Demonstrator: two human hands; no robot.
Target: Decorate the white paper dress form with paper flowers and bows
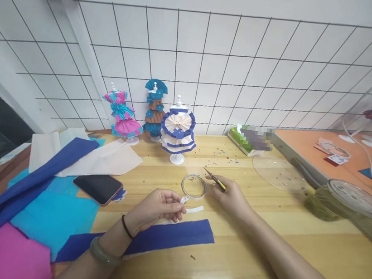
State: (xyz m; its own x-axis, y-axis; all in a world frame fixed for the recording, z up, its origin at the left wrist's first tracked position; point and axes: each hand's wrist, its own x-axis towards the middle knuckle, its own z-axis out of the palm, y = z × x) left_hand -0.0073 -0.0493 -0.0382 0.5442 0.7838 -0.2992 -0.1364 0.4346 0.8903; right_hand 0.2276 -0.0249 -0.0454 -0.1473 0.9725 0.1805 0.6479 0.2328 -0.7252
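Note:
My left hand (165,205) is closed, pinching a short white strip (184,200) between thumb and fingertips. Just beyond it a thin ring-shaped roll of tape (182,185) lies on the wooden table; whether the strip joins it I cannot tell. Another white strip (195,209) lies beside my left fingertips. Closed around a slim pointed tool with a yellow and black handle (220,184), my right hand (233,198) rests to the right of the ring. The tool's dark tip points up and left. Under my left hand runs a long blue crepe paper strip (173,238).
Three small dress forms in paper dresses, pink (126,125), brown (154,116) and blue-and-white (178,131), stand near the wall. Coloured paper sheets (56,209) and a phone (97,188) lie left. A clear disc (279,172) and a round container (331,206) lie right.

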